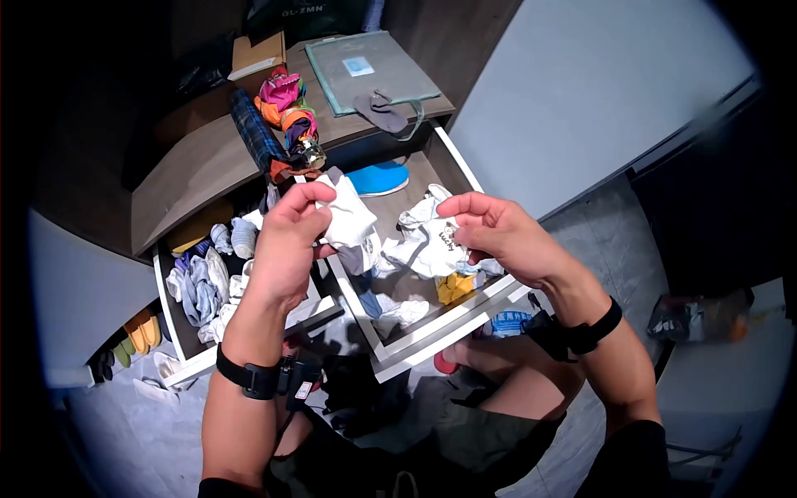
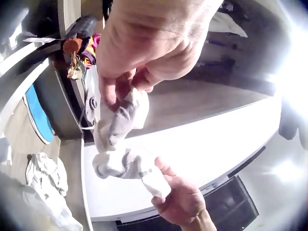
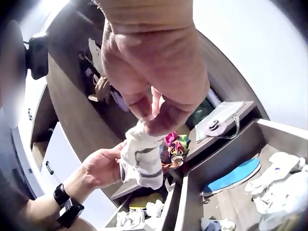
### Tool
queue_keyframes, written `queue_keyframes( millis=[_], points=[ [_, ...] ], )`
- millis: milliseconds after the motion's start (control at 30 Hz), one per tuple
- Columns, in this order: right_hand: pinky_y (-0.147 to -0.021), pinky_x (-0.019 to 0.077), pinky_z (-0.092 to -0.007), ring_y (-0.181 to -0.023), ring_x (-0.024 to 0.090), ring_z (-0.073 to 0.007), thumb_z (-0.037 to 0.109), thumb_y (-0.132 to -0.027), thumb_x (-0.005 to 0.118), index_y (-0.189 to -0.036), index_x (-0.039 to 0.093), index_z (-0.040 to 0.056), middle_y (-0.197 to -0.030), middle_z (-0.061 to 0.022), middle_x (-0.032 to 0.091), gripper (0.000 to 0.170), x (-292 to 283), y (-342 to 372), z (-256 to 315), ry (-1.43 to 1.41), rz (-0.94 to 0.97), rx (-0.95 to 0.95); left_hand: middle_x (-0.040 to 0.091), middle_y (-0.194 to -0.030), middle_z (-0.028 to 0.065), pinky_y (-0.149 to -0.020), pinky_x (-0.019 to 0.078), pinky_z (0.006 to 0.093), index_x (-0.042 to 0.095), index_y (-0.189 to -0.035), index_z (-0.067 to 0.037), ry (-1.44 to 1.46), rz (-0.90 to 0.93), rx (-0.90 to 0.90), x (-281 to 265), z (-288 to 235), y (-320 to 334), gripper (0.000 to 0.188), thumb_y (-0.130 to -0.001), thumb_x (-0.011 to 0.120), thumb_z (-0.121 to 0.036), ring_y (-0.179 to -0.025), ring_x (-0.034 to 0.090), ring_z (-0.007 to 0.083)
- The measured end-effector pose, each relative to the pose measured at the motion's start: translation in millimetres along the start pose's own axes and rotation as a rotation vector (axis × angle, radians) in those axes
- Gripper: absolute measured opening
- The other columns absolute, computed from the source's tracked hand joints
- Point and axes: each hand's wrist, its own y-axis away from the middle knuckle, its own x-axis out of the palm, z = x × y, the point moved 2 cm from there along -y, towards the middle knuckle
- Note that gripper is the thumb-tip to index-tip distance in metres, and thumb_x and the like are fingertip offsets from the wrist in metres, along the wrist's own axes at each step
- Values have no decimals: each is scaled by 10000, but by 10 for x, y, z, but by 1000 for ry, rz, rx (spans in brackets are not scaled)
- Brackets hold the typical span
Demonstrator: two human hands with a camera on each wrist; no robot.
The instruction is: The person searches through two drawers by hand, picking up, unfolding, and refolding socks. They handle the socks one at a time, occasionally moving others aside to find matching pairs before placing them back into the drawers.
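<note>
My left hand (image 1: pixel 286 241) pinches a white sock (image 1: pixel 349 217) with a grey patch, holding it up over the open drawers. Facing it, my right hand (image 1: pixel 506 241) grips another white sock (image 1: pixel 432 249), which has a grey stripe and dark printed lettering. In the left wrist view the striped sock (image 2: pixel 125 163) hangs close beneath the grey-patched sock (image 2: pixel 129 115). From the right wrist, the striped sock (image 3: pixel 144 159) dangles from the thumb and fingertips, overlapping the left hand (image 3: pixel 102 168) behind it.
Inside the right drawer (image 1: pixel 465 166) lie a blue insole (image 1: pixel 378 178), white socks (image 1: pixel 403 314) and a yellow cloth (image 1: pixel 457 288). The left drawer (image 1: pixel 162 278) contains several bundled socks (image 1: pixel 203 286). Folded umbrellas (image 1: pixel 257 133) and a clear zip folder (image 1: pixel 365 75) rest on the cabinet top.
</note>
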Motion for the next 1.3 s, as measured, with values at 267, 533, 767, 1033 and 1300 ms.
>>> queue_keyframes(
  millis=[267,533,767,1033,1300],
  points=[
    [-617,452,-196,-732,517,-34,-19,-851,478,-1219,522,43,-951,9,610,376,64,343,148,-43,-121,-39,589,-922,69,-716,574,372,522,-958,-41,272,157,-72,16,38,-27,155,-862,428,37,-802,627,173],
    [-560,442,-170,-717,559,-31,-26,-878,535,-1266,474,32,-1012,-38,640,397,289,914,154,-171,-177,113,596,-915,71,-698,569,348,524,-939,-47,308,240,-72,25,67,40,145,-863,430,35,-803,637,173],
    [-574,494,-183,-656,590,-80,-14,-886,539,-1317,413,11,-1123,-141,603,449,499,1138,96,-451,-458,-144,603,-845,24,-516,489,183,553,-954,-66,171,99,-16,-60,31,131,152,-869,451,7,-687,600,80],
    [-860,550,-323,-1195,516,-249,159,-935,446,-1467,120,6,-1434,-239,297,642,604,1138,528,-216,-502,-629,624,-893,78,-559,527,203,541,-1026,-21,175,56,92,-442,-109,71,157,-897,451,-23,-724,623,109],
    [-855,517,-290,-992,593,-163,130,-929,530,-1238,516,-13,-1138,-90,569,341,-170,-377,111,41,-490,-454,625,-891,49,-546,444,187,541,-1067,-15,52,-52,91,-460,-94,22,182,-906,464,-53,-680,567,72]
  ],
)
